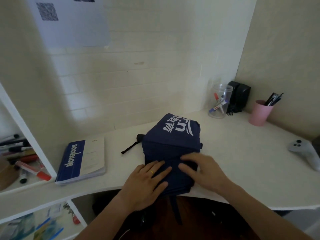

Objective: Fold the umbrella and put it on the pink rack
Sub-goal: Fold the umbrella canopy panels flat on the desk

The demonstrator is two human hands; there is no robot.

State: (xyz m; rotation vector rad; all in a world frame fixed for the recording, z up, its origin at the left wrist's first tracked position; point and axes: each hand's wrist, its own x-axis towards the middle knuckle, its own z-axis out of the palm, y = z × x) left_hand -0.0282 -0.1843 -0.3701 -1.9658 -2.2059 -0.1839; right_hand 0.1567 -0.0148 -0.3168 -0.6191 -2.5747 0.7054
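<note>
A navy blue umbrella (173,142) with white printed lettering lies collapsed on the white desk (242,161), its canopy loose and spread. Its black handle (140,137) with a wrist strap pokes out at the left. A fabric strap hangs over the desk's front edge. My left hand (147,182) lies flat on the near part of the canopy, fingers straight, a yellow ring on one finger. My right hand (202,170) presses on the fabric beside it, fingertips bent down onto a fold. No pink rack is in view.
A blue and white notebook (83,160) lies left of the umbrella. A clear jar of markers (220,103), black speakers (239,97) and a pink cup of pens (260,112) stand at the back right. A grey controller (304,151) lies far right. Shelves with markers (26,161) stand left.
</note>
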